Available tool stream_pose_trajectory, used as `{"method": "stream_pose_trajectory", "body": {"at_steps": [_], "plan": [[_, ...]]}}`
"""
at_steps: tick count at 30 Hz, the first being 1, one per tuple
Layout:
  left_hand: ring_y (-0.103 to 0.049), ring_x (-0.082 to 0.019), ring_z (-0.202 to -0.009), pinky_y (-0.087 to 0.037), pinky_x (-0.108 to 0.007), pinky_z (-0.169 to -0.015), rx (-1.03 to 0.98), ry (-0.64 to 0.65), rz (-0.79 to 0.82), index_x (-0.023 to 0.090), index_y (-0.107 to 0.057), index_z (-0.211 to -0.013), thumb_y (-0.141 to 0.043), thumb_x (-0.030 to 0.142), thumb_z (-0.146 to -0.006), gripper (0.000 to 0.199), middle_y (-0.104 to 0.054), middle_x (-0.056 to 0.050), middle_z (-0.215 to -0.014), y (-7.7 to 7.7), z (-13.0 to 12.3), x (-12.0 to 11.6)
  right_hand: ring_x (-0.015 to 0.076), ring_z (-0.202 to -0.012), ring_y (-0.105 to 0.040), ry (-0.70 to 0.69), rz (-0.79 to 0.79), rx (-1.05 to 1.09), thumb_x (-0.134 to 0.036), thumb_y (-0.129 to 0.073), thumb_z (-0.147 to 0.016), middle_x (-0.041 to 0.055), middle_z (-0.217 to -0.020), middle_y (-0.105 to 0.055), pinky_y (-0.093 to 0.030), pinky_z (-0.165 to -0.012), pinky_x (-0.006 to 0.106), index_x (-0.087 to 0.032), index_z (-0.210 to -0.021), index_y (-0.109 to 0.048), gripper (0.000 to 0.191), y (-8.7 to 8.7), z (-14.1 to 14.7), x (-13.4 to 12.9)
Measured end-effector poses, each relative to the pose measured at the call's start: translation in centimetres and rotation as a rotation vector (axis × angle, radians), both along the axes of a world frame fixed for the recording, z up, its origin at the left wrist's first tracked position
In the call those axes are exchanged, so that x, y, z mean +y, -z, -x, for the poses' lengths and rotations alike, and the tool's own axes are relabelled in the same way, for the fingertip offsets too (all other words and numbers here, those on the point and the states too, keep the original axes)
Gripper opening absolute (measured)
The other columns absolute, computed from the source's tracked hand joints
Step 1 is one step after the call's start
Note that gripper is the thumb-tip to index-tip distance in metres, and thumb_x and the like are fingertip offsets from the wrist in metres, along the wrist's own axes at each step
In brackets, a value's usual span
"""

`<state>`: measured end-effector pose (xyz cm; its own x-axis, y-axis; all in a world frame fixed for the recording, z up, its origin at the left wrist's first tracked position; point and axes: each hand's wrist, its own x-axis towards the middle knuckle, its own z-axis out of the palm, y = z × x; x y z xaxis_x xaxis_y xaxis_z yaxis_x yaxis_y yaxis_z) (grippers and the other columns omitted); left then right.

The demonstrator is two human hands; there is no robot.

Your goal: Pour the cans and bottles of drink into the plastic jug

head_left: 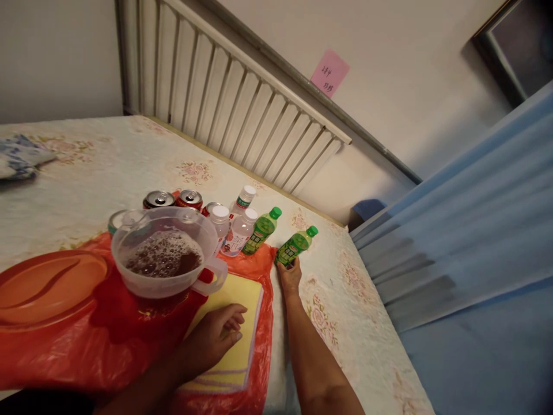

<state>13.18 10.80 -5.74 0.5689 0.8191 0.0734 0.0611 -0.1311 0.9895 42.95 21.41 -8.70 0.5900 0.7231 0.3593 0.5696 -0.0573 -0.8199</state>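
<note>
My right hand [290, 275] is wrapped round the lower part of a green drink bottle [294, 245] with a green cap, which stands beside the red plastic sheet. A second green bottle [261, 231] stands just left of it, among several white-capped clear bottles [237, 235]. My left hand [215, 339], loosely curled with thumb apart, holds nothing over a folded yellow cloth [231, 308]. Near it, a translucent plastic jug [162, 282] contains dark, frothy liquid; its handle points toward the yellow cloth.
Several drink cans [189, 199] stand behind the jug. An orange lid-like disc [47, 288] lies on the red plastic sheet [142, 346] at left. A floral tablecloth [142, 150] covers the table. A radiator [233, 86] is behind, a blue curtain [466, 230] at right.
</note>
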Motion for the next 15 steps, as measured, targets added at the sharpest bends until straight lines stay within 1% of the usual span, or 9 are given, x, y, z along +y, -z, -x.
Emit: {"method": "stream_pose_trajectory", "body": {"at_steps": [9,12,15], "plan": [[-0.065,-0.021,-0.092,-0.053,-0.036,-0.088,0.017,0.008,-0.002,0.017,-0.061,-0.116,-0.055,0.027,-0.078,0.040,-0.070,-0.008,-0.100,-0.54,0.13,-0.07,0.0205,-0.077,-0.065,0.020,0.016,-0.003,-0.043,-0.069,-0.062,0.0029,-0.090,-0.073,-0.051,-0.072,0.031,-0.021,-0.098,-0.060,0.043,-0.40,0.28,-0.21],[-0.065,-0.020,-0.091,-0.053,-0.035,-0.086,0.020,0.012,-0.013,0.017,-0.061,-0.116,-0.055,0.027,-0.079,0.039,-0.070,-0.008,-0.099,-0.48,0.14,-0.04,0.0212,-0.078,-0.065,0.012,0.007,0.013,-0.044,-0.069,-0.062,0.0038,-0.090,-0.072,-0.051,-0.072,0.031,-0.020,-0.100,-0.060,0.046,-0.39,0.28,-0.21],[-0.065,-0.020,-0.090,-0.053,-0.035,-0.086,0.024,0.007,-0.024,0.018,-0.061,-0.115,-0.055,0.027,-0.079,0.038,-0.070,-0.008,-0.099,-0.40,0.19,-0.09,0.0220,-0.082,-0.065,0.008,-0.006,0.037,-0.045,-0.070,-0.061,0.0065,-0.097,-0.072,-0.052,-0.074,0.032,-0.018,-0.108,-0.060,0.055,-0.25,0.13,-0.23]]}}
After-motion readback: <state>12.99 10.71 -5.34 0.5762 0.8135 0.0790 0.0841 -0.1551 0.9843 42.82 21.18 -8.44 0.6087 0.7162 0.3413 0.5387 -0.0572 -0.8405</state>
